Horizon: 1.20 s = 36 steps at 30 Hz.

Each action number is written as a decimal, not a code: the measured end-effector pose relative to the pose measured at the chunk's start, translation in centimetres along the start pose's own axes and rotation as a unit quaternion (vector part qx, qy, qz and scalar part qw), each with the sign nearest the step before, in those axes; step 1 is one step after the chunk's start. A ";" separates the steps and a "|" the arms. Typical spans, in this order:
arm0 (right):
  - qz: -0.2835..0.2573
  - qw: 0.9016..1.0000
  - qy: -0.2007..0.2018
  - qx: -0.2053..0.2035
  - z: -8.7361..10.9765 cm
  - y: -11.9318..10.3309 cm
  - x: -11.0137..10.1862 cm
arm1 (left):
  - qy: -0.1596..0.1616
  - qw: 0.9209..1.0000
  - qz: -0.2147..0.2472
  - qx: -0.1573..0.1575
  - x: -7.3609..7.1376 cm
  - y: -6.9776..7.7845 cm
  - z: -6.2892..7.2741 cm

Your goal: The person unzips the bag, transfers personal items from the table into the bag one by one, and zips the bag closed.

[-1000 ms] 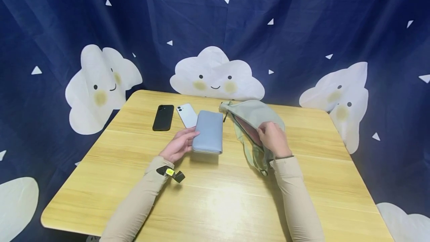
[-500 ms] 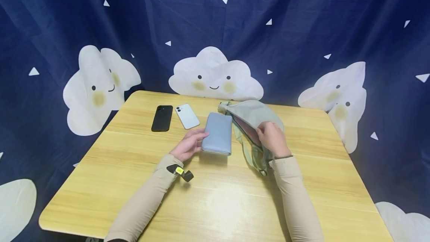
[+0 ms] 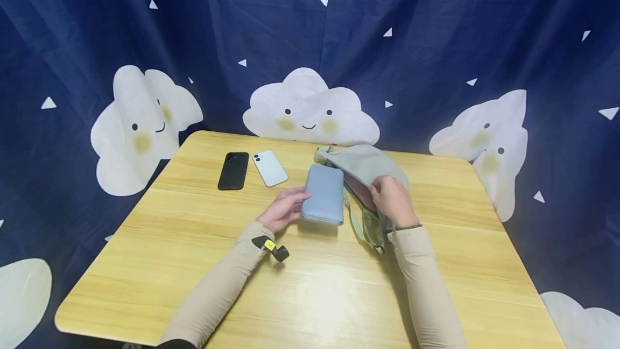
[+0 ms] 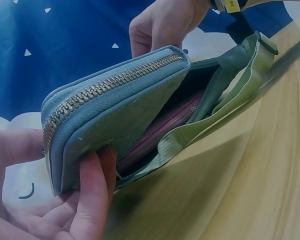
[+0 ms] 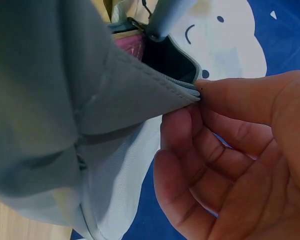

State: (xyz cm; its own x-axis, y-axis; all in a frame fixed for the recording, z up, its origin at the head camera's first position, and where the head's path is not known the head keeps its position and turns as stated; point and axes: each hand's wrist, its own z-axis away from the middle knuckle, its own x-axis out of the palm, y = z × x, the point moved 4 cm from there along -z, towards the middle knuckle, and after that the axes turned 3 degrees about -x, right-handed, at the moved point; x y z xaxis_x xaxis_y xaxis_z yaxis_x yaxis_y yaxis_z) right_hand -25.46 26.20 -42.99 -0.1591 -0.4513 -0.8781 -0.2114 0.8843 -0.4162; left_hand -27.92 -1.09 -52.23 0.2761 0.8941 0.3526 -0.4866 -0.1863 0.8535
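My left hand (image 3: 283, 209) grips a light blue zip wallet (image 3: 323, 194) by its left side, holding it above the table beside the bag. Its metal zipper (image 4: 110, 82) runs closed round the edge in the left wrist view. A grey-green bag (image 3: 370, 163) lies at the right with its mouth open. My right hand (image 3: 394, 201) pinches the edge of that opening between thumb and fingers, also plain in the right wrist view. Inside the bag sits a pink zipped item (image 4: 165, 120), mostly hidden. The wallet's far end overlaps the bag's opening in the left wrist view.
A black phone (image 3: 233, 171) and a white phone (image 3: 270, 168) lie face down at the back left of the wooden table (image 3: 145, 263). The bag's strap (image 3: 356, 222) hangs loose toward the front. A dark blue curtain (image 3: 411, 42) stands behind.
My left hand has carried the wallet rightward, closer to the bag's opening, uncovering the white phone. My right hand keeps its hold on the bag's edge.
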 end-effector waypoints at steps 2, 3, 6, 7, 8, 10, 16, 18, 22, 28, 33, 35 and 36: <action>-0.001 1.000 0.001 0.001 0.0 0.0 0.0 | -0.001 1.000 0.000 0.002 0.3 0.0 -0.2; -0.001 1.000 0.002 0.002 0.0 0.0 0.0 | 0.000 1.000 -0.001 0.002 0.4 0.0 -0.3; -0.001 1.000 0.004 0.004 0.0 0.1 0.0 | 0.002 1.000 0.005 0.003 0.8 -0.1 -0.5; -0.003 1.000 0.004 0.005 0.0 0.1 0.0 | 0.002 1.000 0.008 0.003 0.9 -0.1 -0.6; -0.003 1.000 0.005 0.005 0.0 0.1 0.0 | 0.000 1.000 0.011 0.004 1.0 -0.1 -0.7; -0.002 1.000 0.005 0.003 0.0 0.1 0.1 | -0.002 1.000 0.019 0.005 1.3 -0.1 -0.9; -0.001 1.000 0.006 0.003 -0.1 0.0 0.1 | 0.007 0.999 0.044 0.014 2.3 -0.4 -1.7; -0.001 1.000 0.008 0.002 -0.1 0.0 0.1 | 0.015 0.999 0.047 0.018 2.7 -0.5 -1.9; -0.002 1.000 0.011 0.000 0.0 -0.2 0.2 | 0.034 0.998 0.046 0.024 3.4 -0.8 -2.3; 0.001 1.000 0.009 0.004 0.0 -0.4 0.1 | 0.061 0.996 0.046 0.033 4.8 -1.4 -2.5; 0.000 1.000 0.007 -0.004 0.0 -0.6 0.1 | 0.080 0.994 0.055 0.044 5.9 -1.8 -2.6; -0.001 1.000 0.007 -0.006 0.0 -0.7 0.1 | 0.087 0.993 0.059 0.048 6.4 -1.9 -2.7; -0.001 1.000 0.007 -0.007 0.0 -0.7 0.1 | 0.089 0.993 0.061 0.050 6.6 -1.9 -2.7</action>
State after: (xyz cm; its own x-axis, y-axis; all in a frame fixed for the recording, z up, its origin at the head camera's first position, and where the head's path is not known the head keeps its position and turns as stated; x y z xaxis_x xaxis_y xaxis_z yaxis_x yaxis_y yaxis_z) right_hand -25.38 25.51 -42.81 -0.1715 -0.4555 -0.8736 -0.2254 0.8813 -0.4153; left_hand -27.37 6.30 -52.55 0.0641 0.9185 0.3901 -0.4206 -0.3296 0.8452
